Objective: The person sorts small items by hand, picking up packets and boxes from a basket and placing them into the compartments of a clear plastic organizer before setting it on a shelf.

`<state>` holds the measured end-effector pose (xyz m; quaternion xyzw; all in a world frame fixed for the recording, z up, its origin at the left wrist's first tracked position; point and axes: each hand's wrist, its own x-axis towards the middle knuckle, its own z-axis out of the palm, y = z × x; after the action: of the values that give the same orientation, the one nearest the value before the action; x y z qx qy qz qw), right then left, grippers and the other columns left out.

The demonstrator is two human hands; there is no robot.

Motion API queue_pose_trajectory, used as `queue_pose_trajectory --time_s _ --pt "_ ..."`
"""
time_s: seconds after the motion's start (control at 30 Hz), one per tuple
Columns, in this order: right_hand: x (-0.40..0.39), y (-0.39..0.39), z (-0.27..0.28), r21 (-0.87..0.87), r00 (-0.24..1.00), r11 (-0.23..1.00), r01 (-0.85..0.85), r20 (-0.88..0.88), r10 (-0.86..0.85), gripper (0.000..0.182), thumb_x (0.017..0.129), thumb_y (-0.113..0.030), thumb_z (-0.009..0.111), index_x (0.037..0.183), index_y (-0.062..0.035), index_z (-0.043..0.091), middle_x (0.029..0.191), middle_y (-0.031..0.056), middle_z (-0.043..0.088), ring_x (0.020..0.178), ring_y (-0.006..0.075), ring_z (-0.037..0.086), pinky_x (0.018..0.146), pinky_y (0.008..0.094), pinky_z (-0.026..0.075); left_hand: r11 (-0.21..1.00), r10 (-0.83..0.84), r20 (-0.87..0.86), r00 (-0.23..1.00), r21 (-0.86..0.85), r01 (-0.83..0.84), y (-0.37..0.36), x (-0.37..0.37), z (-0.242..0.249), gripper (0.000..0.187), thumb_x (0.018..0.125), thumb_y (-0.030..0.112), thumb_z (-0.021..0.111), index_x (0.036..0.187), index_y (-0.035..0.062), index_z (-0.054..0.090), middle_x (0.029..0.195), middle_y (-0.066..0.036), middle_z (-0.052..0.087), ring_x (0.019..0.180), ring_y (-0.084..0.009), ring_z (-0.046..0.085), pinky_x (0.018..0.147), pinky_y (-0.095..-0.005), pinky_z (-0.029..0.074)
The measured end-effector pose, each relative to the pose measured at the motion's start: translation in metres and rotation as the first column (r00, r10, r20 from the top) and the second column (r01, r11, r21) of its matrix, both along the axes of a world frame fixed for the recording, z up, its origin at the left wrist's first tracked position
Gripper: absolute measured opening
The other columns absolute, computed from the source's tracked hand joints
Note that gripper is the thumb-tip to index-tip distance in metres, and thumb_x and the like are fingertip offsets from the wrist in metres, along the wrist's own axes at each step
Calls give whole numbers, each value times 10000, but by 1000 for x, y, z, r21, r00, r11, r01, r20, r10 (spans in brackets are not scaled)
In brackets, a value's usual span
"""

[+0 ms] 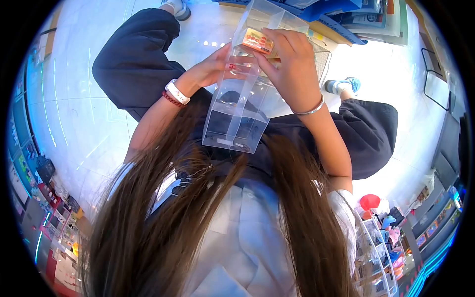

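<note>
A long clear plastic box (pixel 236 129) with a divider strip along it lies tilted over my lap, its near end toward my body. My left hand (pixel 213 65), with a white band and a red bead bracelet at the wrist, grips it from the left side; the fingers show through the clear wall. Between the thumb and fingers of my right hand (pixel 293 67) is a small orange and yellow printed box (pixel 258 40), at the upper part of the clear box. A silver bangle circles my right wrist.
Blue bins (pixel 326 15) with packaged goods stand at the top right, beside a wire mesh basket (pixel 322 63). A clear rack of plush toys (pixel 381 242) is at lower right. Shelves (pixel 54 222) line the left. My feet rest on the shiny tiled floor (pixel 64 99).
</note>
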<state>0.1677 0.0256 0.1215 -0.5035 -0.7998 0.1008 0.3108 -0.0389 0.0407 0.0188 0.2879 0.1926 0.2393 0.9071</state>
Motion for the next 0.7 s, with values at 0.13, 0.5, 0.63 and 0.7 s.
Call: queue_pose_trajectory --time_s 0.13,0.5,0.63,0.7 --pt "7 4 12 -29 982 999 41 -182 -45 377 734 -182 687 1051 -25 557 919 116 600 823 288 558 741 363 452 990 60 42 997 -133 -54 2 2 -2 710 790 279 605 1359 95 222 1299 -246 389 1138 -361 474 950 -487 389" --pt "109 34 -67 -322 736 893 314 -512 -443 380 827 -249 636 1115 -22 537 953 129 628 835 150 601 715 255 471 923 206 54 977 -344 -175 6 6 11 613 804 252 535 1306 -8 300 1288 -262 400 1137 -457 439 1001 -472 340" --pt "136 28 -148 -482 842 751 453 -46 -537 414 787 -373 616 1019 -31 586 803 156 656 738 284 643 677 363 495 934 220 178 959 -322 -155 23 -13 31 646 791 262 522 1311 -28 273 1359 -256 298 1228 -482 304 1047 -490 274" --pt "135 20 -180 -651 927 687 322 68 -369 413 769 -372 620 976 -14 629 787 173 656 774 307 637 726 366 491 920 338 42 940 -224 -321 28 -30 52 648 788 286 522 1309 -13 278 1370 -257 278 1244 -475 283 1048 -475 281"
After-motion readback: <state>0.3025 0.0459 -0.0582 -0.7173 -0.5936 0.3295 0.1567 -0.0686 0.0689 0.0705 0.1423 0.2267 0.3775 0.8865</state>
